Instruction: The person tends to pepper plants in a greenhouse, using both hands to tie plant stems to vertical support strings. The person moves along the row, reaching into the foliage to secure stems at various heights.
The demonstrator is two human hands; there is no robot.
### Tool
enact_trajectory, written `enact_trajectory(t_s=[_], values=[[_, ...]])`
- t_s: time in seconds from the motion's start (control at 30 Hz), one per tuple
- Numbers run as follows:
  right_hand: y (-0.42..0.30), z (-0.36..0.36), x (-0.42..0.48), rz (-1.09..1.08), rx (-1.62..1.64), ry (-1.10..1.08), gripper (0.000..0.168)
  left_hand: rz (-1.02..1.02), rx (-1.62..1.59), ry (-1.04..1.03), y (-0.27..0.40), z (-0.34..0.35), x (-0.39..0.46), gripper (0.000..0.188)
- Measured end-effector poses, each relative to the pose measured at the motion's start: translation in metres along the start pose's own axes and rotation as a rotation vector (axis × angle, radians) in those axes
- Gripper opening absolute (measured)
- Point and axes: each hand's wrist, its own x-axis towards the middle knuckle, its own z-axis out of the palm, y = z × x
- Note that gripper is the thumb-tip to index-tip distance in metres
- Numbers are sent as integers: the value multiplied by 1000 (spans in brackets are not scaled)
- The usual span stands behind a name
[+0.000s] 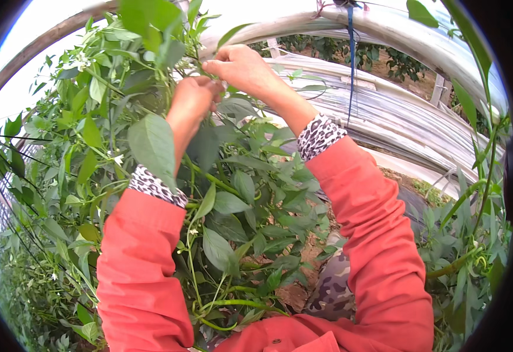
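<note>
Both my hands are raised among the upper stems of tall pepper plants (228, 203). My left hand (195, 99) has its fingers curled beside a stem, with a large leaf in front of its wrist. Just above and to the right, my right hand (241, 68) has thumb and forefinger close together at thin stems. Leaves and the fingers themselves hide what either hand may hold. Long green peppers (239, 302) hang low in front of me, and small white flowers (118, 159) show among the leaves on the left.
A blue strap (351, 61) hangs from a plastic-covered arched frame (278, 27). Rolled clear plastic sheeting (371, 105) runs behind the plants. Dark cords (16, 137) cross the foliage at left. More pepper plants (463, 264) stand at right, with bare soil (305, 264) between the rows.
</note>
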Motion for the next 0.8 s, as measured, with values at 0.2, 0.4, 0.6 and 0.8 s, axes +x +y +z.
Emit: enact_trajectory(t_s=[0.2,0.4,0.6,0.8], values=[[34,22,12,-89,320,-88,25,153,382,-146,-23,15,-9,18],[48,-5,2,57,487,-251,12,151,596,-212,-15,14,-9,23],[51,-22,2,4,480,-199,13,361,337,206,-18,12,1,17],[45,-23,2,-92,290,-54,22,108,-682,445,9,5,23,17]])
